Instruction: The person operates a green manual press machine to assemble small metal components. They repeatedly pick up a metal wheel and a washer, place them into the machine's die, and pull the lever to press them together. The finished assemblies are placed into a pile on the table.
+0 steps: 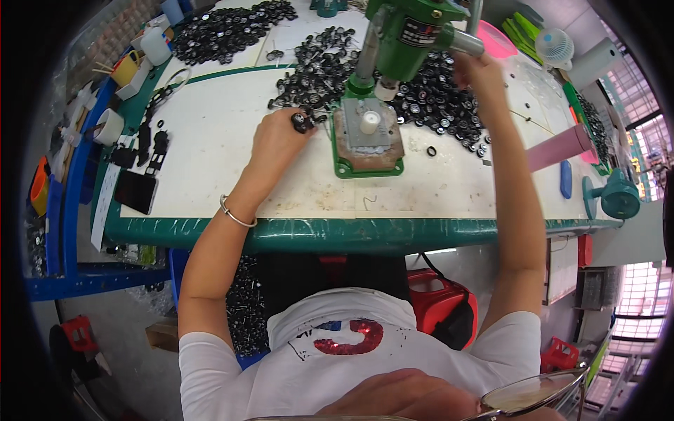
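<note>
My left hand (275,144) is closed around a small black wheel-like part (302,123), just left of the press's base. A thin metal pin seems to stick out of that part toward the press. The green bench press (406,42) stands at the table's middle. On its base, a grey metal plate (363,126) carries a white round post (370,123), with the ram above it and apart from it. My right hand (483,76) is raised beside the press's grey cylindrical bar (465,43), over the right edge of the heap. Its fingers are partly hidden, so their grip is unclear.
Black wheels (439,105) lie heaped behind and right of the press. Similar parts with pins (316,67) are piled behind left; another heap (225,31) lies far left. A phone (135,191), a pink tumbler (559,148) and a small green fan (619,195) flank the work area.
</note>
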Demonstrator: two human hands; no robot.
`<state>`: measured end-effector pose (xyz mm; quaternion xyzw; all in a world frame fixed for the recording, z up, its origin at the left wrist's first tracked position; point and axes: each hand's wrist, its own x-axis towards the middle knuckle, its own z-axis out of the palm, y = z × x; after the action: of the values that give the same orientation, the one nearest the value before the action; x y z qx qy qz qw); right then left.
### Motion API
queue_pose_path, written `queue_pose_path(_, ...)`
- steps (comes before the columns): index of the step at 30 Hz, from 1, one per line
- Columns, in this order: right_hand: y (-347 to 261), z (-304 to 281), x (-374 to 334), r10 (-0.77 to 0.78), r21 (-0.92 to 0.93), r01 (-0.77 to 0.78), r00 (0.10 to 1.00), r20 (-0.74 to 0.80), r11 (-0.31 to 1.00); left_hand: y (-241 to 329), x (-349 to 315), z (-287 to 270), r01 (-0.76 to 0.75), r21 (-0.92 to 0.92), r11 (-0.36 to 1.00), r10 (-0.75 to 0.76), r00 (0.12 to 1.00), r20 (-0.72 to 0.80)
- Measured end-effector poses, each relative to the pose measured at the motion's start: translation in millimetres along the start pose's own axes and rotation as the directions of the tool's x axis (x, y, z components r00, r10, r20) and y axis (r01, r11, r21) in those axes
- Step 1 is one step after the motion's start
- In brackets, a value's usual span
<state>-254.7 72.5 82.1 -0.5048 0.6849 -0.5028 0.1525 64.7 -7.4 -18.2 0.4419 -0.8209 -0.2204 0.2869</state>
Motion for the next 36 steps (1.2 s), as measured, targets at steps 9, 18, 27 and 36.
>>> queue_pose_path(9,65,54,-64,-0.321,-0.617,0.388,0.921,0.222,0.685,-20,5,5,-0.049,0.057,0.997,0.052,0.998,-0.035)
queue_pose_path(18,34,59,-63,-0.06,0.219,0.012,0.975,0.213,0.976,7,-7,-27,0.304,-0.577,0.758,-0.16,0.944,0.287)
queue_pose_path(27,12,102,-78,0.139,0.306,-0.249,0.93,0.34,0.919,43,4,8,0.205,-0.833,0.513,-0.021,0.974,0.227)
queue_pose_path(36,14,91,-67,0.224,0.518,-0.355,0.928,0.299,0.779,59,15,24,0.173,-0.844,0.508,0.054,0.971,0.232)
